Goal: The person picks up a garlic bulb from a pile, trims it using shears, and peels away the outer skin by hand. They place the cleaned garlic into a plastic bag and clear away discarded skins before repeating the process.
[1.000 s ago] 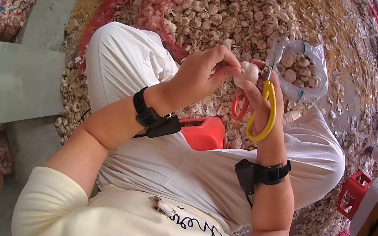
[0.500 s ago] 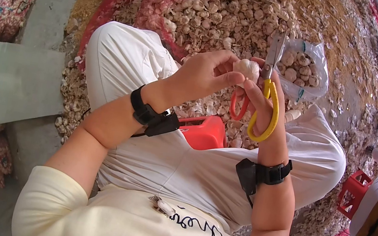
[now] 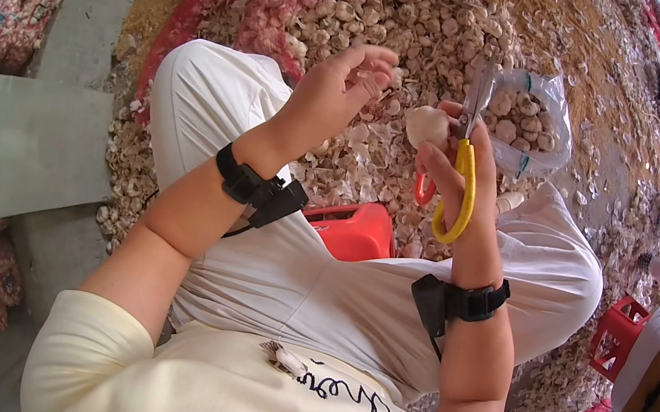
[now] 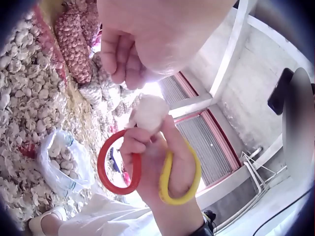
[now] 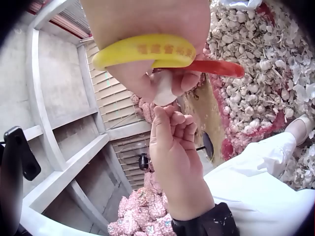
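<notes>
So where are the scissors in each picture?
Head: right of the middle, in the right hand, with the scissors pointing up the picture.
Left wrist: below the middle, showing a red handle and a yellow handle; I can't make out the blades.
Right wrist: near the top, only the handles across the hand.
Shared landmark: the pale garlic bulb held in the same hand.

Garlic pile [image 3: 355, 27] beyond stool [image 3: 356, 233], bag [image 3: 565, 125] w/ bulbs [image 3: 525, 125] on R, sacks [image 3: 8, 21] far L.
</notes>
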Demonstrator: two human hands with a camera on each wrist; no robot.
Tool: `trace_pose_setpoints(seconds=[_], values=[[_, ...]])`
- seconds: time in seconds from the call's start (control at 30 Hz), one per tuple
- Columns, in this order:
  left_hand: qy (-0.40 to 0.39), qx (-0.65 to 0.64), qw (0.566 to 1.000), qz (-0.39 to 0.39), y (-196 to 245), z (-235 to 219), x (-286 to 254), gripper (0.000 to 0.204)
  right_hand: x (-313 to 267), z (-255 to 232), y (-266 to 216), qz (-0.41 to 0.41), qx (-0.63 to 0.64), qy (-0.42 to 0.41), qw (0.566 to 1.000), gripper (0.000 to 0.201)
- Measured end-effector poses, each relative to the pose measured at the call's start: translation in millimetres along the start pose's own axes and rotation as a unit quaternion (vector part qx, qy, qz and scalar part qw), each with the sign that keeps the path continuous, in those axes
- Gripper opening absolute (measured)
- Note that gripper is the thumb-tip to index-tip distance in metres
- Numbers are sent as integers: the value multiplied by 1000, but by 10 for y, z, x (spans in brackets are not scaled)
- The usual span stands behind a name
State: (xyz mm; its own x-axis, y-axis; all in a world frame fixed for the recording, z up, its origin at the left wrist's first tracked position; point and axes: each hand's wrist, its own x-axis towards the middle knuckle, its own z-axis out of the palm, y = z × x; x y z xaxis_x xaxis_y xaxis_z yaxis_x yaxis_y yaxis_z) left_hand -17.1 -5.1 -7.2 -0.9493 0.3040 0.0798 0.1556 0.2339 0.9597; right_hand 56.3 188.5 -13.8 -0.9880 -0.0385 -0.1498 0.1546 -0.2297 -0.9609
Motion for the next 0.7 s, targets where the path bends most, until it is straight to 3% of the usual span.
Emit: trace_pose_setpoints(seconds=[0.03, 0.1, 0.13, 0.2, 0.23, 0.3, 0.33, 0.4, 0.5, 0.63, 0.7], values=[[0, 0, 1000, 0, -1, 1, -16, 31, 0, 34, 16, -28, -26, 5, 999, 51], [-123, -57, 991, 7, 34, 17, -79, 41, 1, 45, 69, -56, -52, 10, 997, 52], [-124, -57, 991, 6, 69, 28, -95, 41, 6, 36, 122, -89, -109, 7, 990, 52], [-204, 64, 975, 58, 140, 58, -107, 47, 29, 33, 198, -133, -190, 4, 973, 50], [-205, 64, 975, 58, 129, 69, -113, 47, 18, 42, 201, -133, -190, 4, 973, 50], [-194, -86, 975, -63, 75, 92, -125, 49, -15, 90, 133, -137, -93, 12, 986, 49], [-193, -86, 975, -63, 42, 112, -131, 49, -27, 89, 57, -137, -93, 11, 986, 49], [-147, -185, 971, -26, 14, 162, -143, 45, -45, 70, -64, -30, -62, 32, 997, 49], [-152, -245, 957, -46, 74, 214, -173, 39, -22, 65, -11, -51, 3, 19, 998, 48], [-163, -215, 960, -77, 110, 184, -175, 35, -37, 87, 13, -52, -15, 15, 998, 45], [-144, -186, 969, -75, 66, 179, -162, 28, -63, 127, 16, -110, -144, 9, 983, 42]])
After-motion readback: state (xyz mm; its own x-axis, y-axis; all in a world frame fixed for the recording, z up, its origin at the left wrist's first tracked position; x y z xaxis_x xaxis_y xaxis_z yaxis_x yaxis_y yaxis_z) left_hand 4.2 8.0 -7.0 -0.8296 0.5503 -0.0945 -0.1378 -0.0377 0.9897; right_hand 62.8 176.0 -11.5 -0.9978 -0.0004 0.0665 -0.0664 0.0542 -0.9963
